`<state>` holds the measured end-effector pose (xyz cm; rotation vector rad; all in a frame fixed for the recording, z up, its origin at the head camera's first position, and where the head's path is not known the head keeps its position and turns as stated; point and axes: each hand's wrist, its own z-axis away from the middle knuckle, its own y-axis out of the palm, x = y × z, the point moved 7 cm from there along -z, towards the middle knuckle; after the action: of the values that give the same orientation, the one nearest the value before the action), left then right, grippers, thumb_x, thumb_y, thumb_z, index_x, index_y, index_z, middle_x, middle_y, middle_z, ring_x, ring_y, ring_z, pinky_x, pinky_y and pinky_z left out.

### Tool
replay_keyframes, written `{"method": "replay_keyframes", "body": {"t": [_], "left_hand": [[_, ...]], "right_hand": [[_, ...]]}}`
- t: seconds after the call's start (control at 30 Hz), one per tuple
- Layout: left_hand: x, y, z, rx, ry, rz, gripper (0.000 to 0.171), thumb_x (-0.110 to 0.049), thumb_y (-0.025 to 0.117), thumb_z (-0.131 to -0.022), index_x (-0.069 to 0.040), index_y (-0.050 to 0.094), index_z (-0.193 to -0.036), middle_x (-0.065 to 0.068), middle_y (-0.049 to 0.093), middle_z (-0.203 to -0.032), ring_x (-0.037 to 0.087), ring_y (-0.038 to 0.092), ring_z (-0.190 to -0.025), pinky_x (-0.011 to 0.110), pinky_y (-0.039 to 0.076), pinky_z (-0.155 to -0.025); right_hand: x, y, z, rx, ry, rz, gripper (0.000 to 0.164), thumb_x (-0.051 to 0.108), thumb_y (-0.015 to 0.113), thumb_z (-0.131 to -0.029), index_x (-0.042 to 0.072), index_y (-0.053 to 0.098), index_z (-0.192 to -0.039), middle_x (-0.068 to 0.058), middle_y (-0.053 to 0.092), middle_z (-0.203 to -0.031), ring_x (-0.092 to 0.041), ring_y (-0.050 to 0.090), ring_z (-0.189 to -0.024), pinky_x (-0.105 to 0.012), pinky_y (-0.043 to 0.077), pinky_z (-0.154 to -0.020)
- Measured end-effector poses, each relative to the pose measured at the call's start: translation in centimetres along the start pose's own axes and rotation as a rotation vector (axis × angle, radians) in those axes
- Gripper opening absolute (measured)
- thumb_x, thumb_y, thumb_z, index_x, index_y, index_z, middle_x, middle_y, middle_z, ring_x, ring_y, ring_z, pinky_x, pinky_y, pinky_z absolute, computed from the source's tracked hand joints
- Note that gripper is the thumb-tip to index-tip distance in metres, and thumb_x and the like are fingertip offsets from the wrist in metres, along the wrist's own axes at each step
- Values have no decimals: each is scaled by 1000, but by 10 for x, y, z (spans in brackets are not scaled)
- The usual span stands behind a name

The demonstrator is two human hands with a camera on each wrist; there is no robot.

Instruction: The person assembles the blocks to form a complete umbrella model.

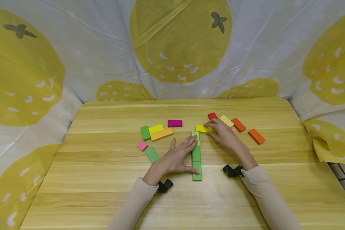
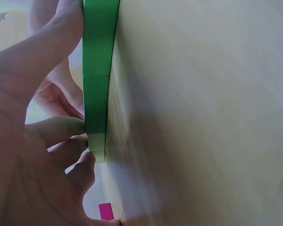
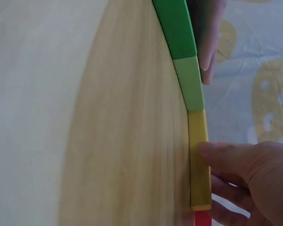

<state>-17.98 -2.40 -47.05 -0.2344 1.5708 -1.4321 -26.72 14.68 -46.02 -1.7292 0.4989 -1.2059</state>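
A column of green blocks (image 1: 196, 154), paler at its far end, lies flat in front of me. My left hand (image 1: 175, 159) rests across it with spread fingers, the thumb on the nearest block and the fingertips on the light green block (image 3: 189, 82). At the column's far end a yellow block (image 1: 202, 129) lies crosswise, its left end meeting the light green one. My right hand (image 1: 225, 135) pinches this yellow block by its right part, with thumb (image 3: 221, 155) and fingers on opposite sides. Behind those fingers sits a red block (image 1: 212, 115), partly hidden.
Left of the column lie a magenta block (image 1: 175, 123), a yellow block (image 1: 156, 128), an orange block (image 1: 162, 134), a green block (image 1: 145, 133), a pink block (image 1: 142, 146) and another green block (image 1: 151, 154). A cream block (image 1: 226, 120) and two orange-red blocks (image 1: 256, 136) lie right.
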Motion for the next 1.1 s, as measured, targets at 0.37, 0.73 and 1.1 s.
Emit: {"method": "replay_keyframes", "body": {"t": [0.37,0.73,1.1], "left_hand": [[-1,-1,0,9,-5,-15,116,-64,79,-81,-11,20,-166,-1,5,-176,18,3,-164,75,4,-123],[-1,1,0,9,-5,-11,115,-63,79,-81,-11,21,-166,-1,5,-176,18,4,-164,75,3,-123],[1,-6,4,-26,3,80,106,-60,75,-88,-13,21,-166,0,-3,-177,18,5,-164,71,3,-126]], "right_hand": [[0,2,-2,1,-41,-68,35,7,69,-98,0,68,-133,-20,62,-133,-39,58,-126,-56,46,-111],[1,2,-1,0,-41,-56,35,7,69,-99,0,68,-133,-20,63,-133,-40,57,-126,-57,45,-111],[9,-2,3,-38,-79,-26,45,19,70,-100,5,61,-142,-17,57,-144,-38,53,-134,-58,42,-115]]}}
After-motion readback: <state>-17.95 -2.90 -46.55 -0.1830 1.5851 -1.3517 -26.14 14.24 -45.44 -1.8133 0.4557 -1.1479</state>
